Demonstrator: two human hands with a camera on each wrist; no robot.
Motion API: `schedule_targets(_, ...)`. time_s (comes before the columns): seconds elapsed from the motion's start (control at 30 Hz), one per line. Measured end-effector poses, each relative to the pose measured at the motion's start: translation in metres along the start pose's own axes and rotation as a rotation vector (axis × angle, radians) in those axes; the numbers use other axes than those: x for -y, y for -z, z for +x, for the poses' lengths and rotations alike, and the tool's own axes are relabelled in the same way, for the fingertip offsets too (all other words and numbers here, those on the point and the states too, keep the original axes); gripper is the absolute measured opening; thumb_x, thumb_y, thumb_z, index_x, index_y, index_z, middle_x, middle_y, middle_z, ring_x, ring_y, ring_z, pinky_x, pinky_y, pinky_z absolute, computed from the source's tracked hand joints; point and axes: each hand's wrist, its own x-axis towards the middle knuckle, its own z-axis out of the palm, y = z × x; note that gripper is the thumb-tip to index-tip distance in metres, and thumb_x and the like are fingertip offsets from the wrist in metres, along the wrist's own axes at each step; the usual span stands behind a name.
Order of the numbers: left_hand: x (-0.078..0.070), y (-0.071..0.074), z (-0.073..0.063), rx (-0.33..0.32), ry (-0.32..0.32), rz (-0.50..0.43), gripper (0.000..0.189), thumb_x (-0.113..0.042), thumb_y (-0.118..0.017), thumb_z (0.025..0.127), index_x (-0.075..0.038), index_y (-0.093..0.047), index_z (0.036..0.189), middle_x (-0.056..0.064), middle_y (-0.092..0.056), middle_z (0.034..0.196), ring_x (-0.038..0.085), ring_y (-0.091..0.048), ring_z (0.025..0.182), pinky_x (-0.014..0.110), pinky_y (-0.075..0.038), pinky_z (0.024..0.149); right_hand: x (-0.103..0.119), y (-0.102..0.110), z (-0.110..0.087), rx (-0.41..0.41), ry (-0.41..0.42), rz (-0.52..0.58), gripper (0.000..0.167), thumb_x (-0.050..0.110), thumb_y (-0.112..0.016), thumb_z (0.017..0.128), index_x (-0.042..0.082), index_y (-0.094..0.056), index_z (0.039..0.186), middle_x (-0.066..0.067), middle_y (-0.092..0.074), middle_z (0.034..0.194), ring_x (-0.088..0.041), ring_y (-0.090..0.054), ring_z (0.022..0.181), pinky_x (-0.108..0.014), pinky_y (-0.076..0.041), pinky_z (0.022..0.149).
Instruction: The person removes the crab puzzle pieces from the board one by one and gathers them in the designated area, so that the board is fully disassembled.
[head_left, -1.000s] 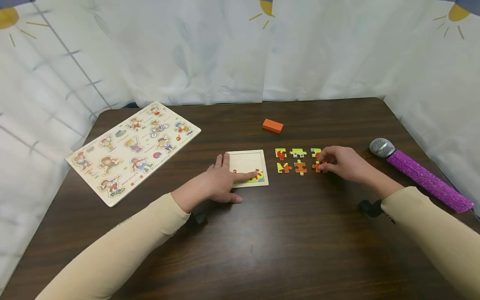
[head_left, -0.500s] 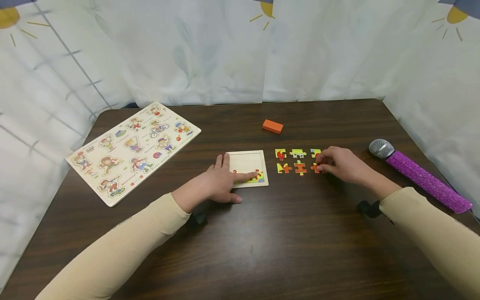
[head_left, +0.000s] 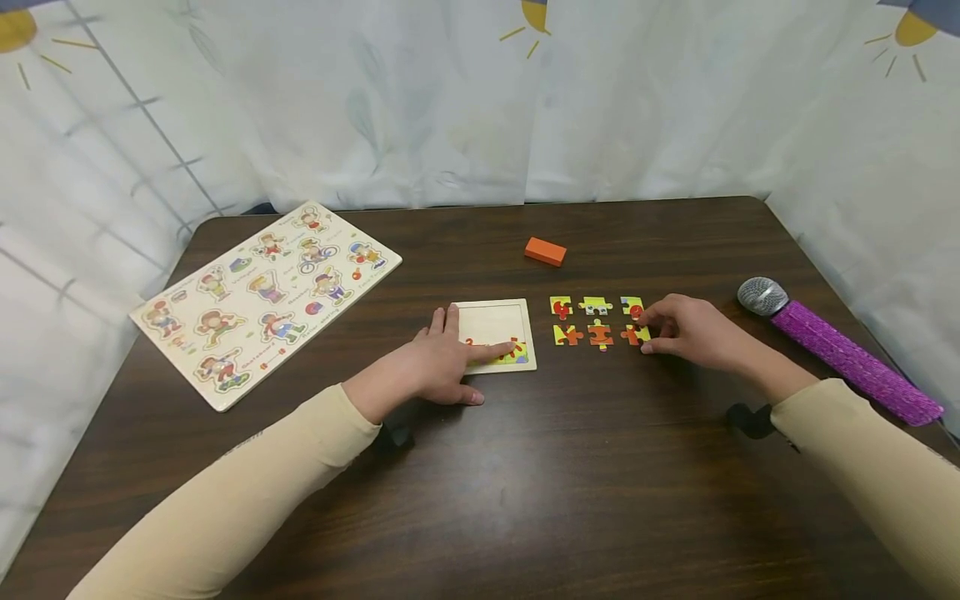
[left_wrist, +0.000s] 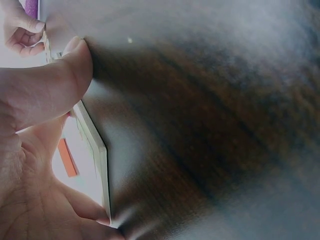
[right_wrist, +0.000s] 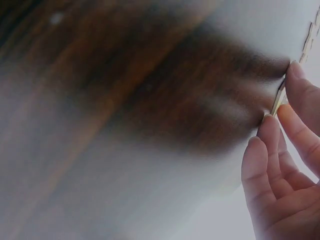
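My left hand (head_left: 438, 367) lies spread over a small wooden puzzle tray (head_left: 491, 310), its index finger straight across a few yellow and red pieces (head_left: 517, 353) along the bottom. The thumb rests off the tray's near edge, on the table side. Right of the tray, several loose jigsaw pieces (head_left: 600, 335) form two rows. At the right end my right hand (head_left: 688, 329) pinches the orange and yellow lower jigsaw piece (head_left: 633, 335) by its edges, thumb on the near side. In the right wrist view, that piece's thin edge (right_wrist: 278, 97) shows between thumb and fingers.
A large peg puzzle board (head_left: 266, 304) with sports figures lies at the left. An orange block (head_left: 545, 252) sits behind the jigsaw pieces. Far right is a microphone (head_left: 832, 350) with a glittery purple handle. White curtains (head_left: 450, 108) hang round the dark table (head_left: 480, 500).
My right fingertips have shifted slightly right along the end pieces, uncovering more of the upper and lower right ones. My left hand has stayed still on the tray.
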Motion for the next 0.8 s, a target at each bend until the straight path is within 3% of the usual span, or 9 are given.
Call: schedule_targets(0.8, 0.0, -0.0008, 0.0003, -0.005, 0.003, 0.004, 0.08, -0.05, -0.069, 0.094, -0.051, -0.023, 0.159, 0.04, 0.008, 0.164, 0.059, -0.003, 0.153, 0.064, -0.022, 0.122, 0.0002, -0.0011, 0.0019, -0.004, 0.006, -0.02, 0.03, 0.017, -0.081, 0.088, 0.0, -0.072, 0.111, -0.014, -0.068, 0.106, -0.015, -0.058, 0.079, -0.033, -0.048, 0.068)
